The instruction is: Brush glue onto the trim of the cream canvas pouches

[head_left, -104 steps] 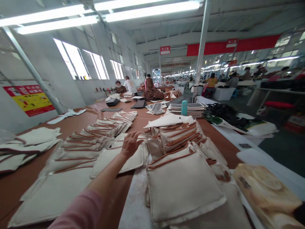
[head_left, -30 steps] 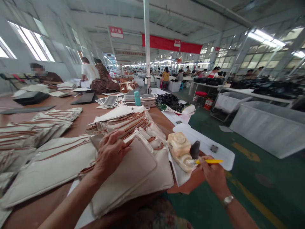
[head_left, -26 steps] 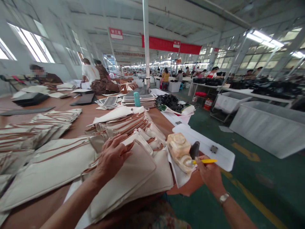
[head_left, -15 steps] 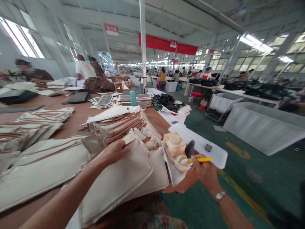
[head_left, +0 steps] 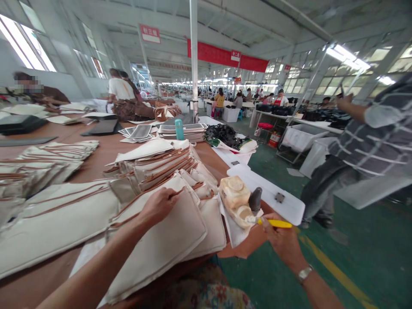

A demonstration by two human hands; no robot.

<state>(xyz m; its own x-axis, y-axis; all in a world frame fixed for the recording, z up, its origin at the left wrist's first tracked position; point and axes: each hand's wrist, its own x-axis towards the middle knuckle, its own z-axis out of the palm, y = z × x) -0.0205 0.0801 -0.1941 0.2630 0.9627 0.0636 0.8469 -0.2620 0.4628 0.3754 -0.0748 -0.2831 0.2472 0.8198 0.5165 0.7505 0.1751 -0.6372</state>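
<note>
My left hand (head_left: 157, 207) grips the upper edge of a cream canvas panel (head_left: 157, 253) with tan piping, which lies on top of a pile of similar panels. My right hand (head_left: 280, 242) holds a yellow-handled tool (head_left: 278, 223) with its tip against a cream, crusted plastic jar (head_left: 234, 193). Beside the jar stands a dark cone-shaped object (head_left: 255, 199). The tool's tip is partly hidden by the jar's crusted base.
Stacked canvas panels (head_left: 154, 165) cover the brown worktable (head_left: 38, 287). A white board (head_left: 267, 191) lies at its edge, with a teal bottle (head_left: 179, 129) beyond. A co-worker in a plaid shirt (head_left: 370, 146) stands at right, and white bins (head_left: 302, 139) sit on the green floor.
A co-worker in a plaid shirt has come into view at right. My left hand has shifted slightly right along the panel's edge. My right hand still holds the yellow tool.
</note>
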